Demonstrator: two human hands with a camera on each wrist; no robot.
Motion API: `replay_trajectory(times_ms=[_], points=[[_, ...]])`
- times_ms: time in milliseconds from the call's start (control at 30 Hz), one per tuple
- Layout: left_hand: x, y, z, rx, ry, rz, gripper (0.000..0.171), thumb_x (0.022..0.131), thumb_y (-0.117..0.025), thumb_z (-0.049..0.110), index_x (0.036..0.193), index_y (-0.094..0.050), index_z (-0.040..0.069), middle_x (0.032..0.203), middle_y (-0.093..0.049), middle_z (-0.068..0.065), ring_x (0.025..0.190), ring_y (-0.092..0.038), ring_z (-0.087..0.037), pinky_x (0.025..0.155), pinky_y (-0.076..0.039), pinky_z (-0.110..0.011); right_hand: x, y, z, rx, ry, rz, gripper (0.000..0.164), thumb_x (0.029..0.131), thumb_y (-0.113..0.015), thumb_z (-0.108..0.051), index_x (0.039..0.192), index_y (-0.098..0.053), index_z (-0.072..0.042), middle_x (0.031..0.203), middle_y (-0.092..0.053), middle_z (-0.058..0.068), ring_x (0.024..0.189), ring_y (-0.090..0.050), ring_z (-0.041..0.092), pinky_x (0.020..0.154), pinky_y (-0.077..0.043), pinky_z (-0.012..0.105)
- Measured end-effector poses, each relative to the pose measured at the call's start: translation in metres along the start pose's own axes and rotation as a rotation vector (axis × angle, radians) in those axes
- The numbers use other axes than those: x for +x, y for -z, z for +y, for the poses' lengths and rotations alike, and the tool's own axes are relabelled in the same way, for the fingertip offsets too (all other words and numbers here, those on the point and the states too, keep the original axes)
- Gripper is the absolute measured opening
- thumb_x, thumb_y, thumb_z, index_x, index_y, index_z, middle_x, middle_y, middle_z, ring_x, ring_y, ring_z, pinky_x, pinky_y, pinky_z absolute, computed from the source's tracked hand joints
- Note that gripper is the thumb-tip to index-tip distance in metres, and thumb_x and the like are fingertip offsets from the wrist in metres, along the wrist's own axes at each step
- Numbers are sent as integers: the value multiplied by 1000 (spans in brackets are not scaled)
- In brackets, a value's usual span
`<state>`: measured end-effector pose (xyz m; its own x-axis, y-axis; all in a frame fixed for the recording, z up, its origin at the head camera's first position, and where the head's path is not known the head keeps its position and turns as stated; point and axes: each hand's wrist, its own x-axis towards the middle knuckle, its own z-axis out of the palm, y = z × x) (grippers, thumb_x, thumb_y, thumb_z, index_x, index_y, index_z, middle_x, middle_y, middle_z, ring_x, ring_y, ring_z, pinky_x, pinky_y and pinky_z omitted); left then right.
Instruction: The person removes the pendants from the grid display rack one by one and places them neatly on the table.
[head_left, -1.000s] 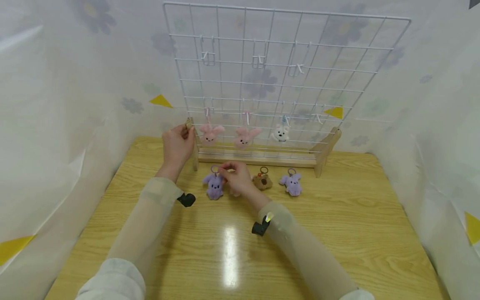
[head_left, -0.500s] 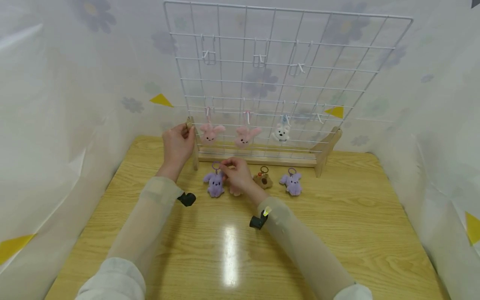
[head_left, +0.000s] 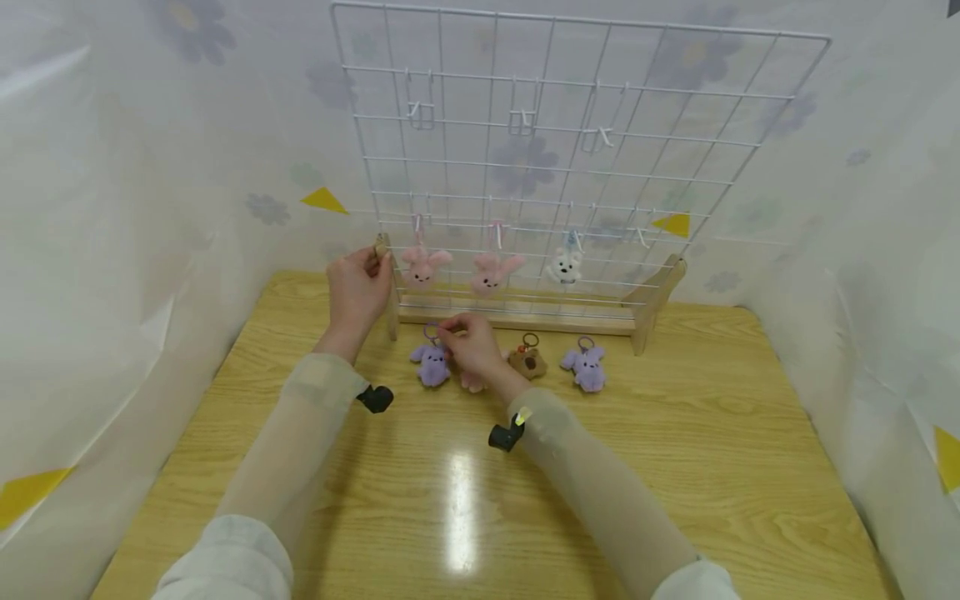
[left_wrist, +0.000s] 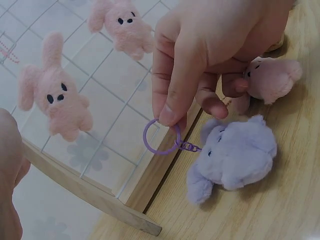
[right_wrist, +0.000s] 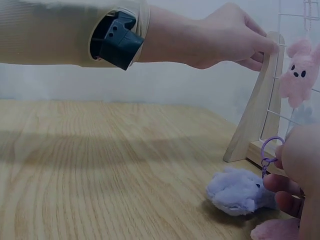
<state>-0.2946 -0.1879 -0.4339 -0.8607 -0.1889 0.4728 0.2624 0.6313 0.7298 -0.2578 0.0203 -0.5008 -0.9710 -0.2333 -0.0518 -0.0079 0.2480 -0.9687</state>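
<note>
The right hand (head_left: 474,346) pinches the thin purple ring (left_wrist: 144,136) of a fluffy lilac plush (left_wrist: 242,152), low before the white wire rack (head_left: 547,171); the left hand (head_left: 358,287) grips the rack's pale wooden upright (right_wrist: 254,112). A slack pinch (that ring looks slim) could drop it.

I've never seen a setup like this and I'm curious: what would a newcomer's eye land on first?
Probably the big white wire grid at the back of the table, with two pink plush toys and a white plush bear hanging in a row low on it. Next, in front, the right hand pinching the purple ring of a purple plush, while the left hand holds the wooden stand at its left end.
</note>
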Motion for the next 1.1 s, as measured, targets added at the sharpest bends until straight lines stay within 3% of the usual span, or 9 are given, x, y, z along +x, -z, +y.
replay_trajectory(times_ms=[200, 433, 700, 933, 1100], points=[[0, 0, 0, 2, -13, 5, 26, 104, -67, 14, 110, -76, -10, 101, -77, -26, 88, -79, -31, 75, -67, -37, 7, 0, 1, -115, 27, -6, 10, 103, -70, -8, 106, -73, 1, 97, -70, 11, 65, -66, 14, 54, -53, 21], [-1, -1, 0, 11, -3, -1, 28, 105, -67, 16, 111, -76, -10, 102, -77, -26, 88, -79, -31, 75, -67, -38, 14, 3, 2, -129, 42, -7, 8, 102, -69, -4, 104, -74, 3, 92, -70, 11, 69, -67, 18, 58, -57, 24], [-1, 1, 1, 2, -11, 10, 27, 104, -68, 14, 110, -77, -10, 101, -77, -26, 87, -78, -31, 75, -67, -39, 14, 8, 0, -192, 86, -28, 14, 101, -70, -5, 112, -73, 4, 102, -72, 10, 83, -69, 20, 71, -59, 27], [-1, 1, 1, 8, -14, 13, 26, 103, -68, 13, 111, -76, -10, 102, -76, -26, 89, -79, -32, 76, -67, -39, 6, 14, -6, -105, 107, -44, 17, 102, -70, -3, 114, -71, 8, 107, -73, 16, 86, -73, 38, 70, -62, 31], [-1, 0, 0, 12, -25, 16, 25, 103, -68, 12, 110, -76, -11, 102, -76, -27, 88, -79, -33, 76, -67, -40, -3, 20, -9, -28, 109, -70, 18, 102, -69, 0, 116, -68, 11, 109, -72, 21, 85, -72, 49, 76, -65, 51]])
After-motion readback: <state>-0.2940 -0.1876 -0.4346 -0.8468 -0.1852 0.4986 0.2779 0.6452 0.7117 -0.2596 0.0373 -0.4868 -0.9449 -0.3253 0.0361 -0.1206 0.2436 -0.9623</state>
